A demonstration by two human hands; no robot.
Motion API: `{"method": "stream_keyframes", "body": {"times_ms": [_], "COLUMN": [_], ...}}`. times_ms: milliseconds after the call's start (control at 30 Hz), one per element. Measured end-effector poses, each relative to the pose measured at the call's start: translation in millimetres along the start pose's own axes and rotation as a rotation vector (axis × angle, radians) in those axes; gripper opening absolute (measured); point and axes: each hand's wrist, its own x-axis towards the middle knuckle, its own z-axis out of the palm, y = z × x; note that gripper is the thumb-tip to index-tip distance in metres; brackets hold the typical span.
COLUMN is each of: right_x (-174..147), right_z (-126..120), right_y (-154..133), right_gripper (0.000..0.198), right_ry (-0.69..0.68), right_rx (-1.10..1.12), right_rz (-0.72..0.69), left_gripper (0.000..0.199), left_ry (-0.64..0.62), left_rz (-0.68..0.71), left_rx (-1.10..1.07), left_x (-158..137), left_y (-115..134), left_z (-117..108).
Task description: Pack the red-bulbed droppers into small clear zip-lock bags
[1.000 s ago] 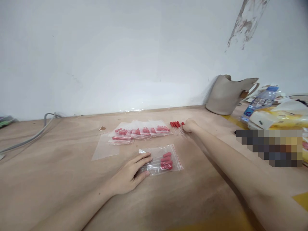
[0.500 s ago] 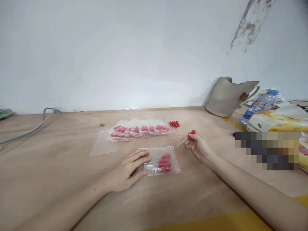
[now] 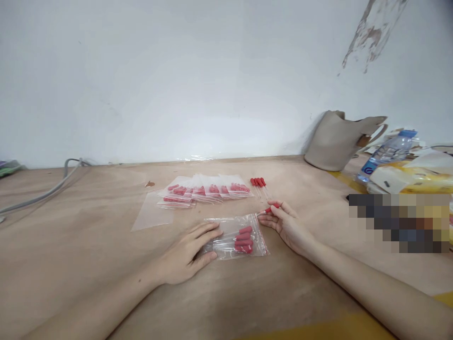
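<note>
My left hand [image 3: 187,252] lies flat with fingers spread over the closed end of a clear zip bag [image 3: 228,224]. Inside that bag, several droppers [image 3: 244,240] rest side by side, their red bulbs toward the red-lined mouth on the right. Between the thumb and fingers of my right hand [image 3: 286,225] is another red-bulbed dropper [image 3: 272,208]. Its thin tube points left, with the tip at the bag's upper right corner; whether the tip is inside I cannot tell. Just beyond this hand, several loose droppers [image 3: 258,182] lie in a row.
Overlapping bags of droppers [image 3: 212,189] lie behind, with a flat bag [image 3: 151,216] at their left. A grey cable [image 3: 49,191] runs along the left. On the right stand a beige container [image 3: 331,141], a water bottle [image 3: 389,153] and yellow packaging [image 3: 417,177]. A wall closes the back.
My right hand has moved left and slightly down, bringing the dropper's tip to the bag's mouth. The left hand stays on the bag.
</note>
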Motion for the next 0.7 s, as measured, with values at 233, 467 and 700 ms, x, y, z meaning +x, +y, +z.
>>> {"method": "stream_keyframes", "body": {"times_ms": [233, 467, 700], "right_x": [-7, -2, -3], "right_z": [2, -7, 2], "right_y": [0, -4, -1], "right_gripper": [0.021, 0.034, 0.029], "right_ry": [-0.114, -0.146, -0.162], "right_rx": [-0.083, -0.42, -0.609], "right_rz": [0.076, 0.041, -0.05], "left_gripper": [0.046, 0.045, 0.046], "left_ry": [0.0, 0.022, 0.011], "left_rz": [-0.009, -0.001, -0.014], "left_rx": [-0.01, -0.013, -0.007], "left_x": [0, 1, 1], "left_y": [0, 2, 2], "left_z": [0, -1, -1]}}
